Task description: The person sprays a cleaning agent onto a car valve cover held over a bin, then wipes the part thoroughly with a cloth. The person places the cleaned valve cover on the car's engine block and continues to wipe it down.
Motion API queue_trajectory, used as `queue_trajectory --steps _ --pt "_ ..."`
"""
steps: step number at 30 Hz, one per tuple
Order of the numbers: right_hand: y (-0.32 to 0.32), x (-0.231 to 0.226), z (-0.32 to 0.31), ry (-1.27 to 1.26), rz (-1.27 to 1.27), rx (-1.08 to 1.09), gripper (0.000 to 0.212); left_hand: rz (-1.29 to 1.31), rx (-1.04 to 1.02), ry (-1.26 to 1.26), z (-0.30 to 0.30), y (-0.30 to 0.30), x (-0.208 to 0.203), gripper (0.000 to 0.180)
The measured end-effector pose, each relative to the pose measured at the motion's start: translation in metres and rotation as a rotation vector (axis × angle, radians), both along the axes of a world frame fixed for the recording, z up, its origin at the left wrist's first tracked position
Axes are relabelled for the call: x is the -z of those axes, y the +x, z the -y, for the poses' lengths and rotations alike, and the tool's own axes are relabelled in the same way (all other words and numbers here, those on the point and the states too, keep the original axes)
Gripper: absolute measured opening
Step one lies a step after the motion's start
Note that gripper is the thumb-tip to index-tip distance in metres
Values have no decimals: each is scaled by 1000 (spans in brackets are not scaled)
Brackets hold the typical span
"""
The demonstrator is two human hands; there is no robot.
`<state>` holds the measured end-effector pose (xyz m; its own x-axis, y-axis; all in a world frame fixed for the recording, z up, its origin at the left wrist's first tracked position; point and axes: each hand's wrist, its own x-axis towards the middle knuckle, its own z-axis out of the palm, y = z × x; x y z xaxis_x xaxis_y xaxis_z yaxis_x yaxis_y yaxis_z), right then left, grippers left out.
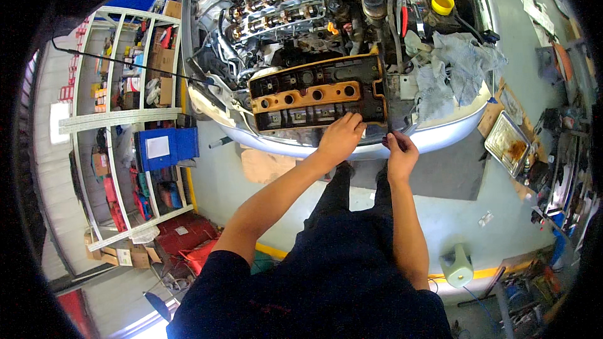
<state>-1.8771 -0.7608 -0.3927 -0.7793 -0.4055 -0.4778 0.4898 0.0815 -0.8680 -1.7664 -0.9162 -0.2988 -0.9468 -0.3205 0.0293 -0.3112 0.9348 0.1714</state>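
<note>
An engine valve cover lies underside up across the front of the open engine bay, its dark inside showing a tan centre strip with round holes. My left hand is closed at its near edge, the fingers bunched on the rim. Just right of the cover's near right corner, my right hand is closed in a pinch. A thin dark piece shows at its fingertips, too small to name. Behind the cover sits the uncovered engine, with its camshafts exposed.
Striped grey rags lie on the car's front right, near a yellow cup and red-handled pliers. The silver bumper curves below my hands. Shelving stands left. A stained metal tray lies right; a green stool stands behind.
</note>
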Motion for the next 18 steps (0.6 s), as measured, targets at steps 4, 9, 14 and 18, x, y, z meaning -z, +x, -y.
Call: queue_trajectory --steps 4,9,14,18 --pt "-1 -9 1 -11 28 29 22 80 7 7 17 26 -2 30" --pt "4 -18 5 -60 46 50 23 118 -39 13 46 84 4 35" --pt "8 -13 6 -46 6 76 27 57 -17 -81 79 143 4 29" --pt "12 -10 9 -65 4 119 31 72 -57 -63 98 176 2 29"
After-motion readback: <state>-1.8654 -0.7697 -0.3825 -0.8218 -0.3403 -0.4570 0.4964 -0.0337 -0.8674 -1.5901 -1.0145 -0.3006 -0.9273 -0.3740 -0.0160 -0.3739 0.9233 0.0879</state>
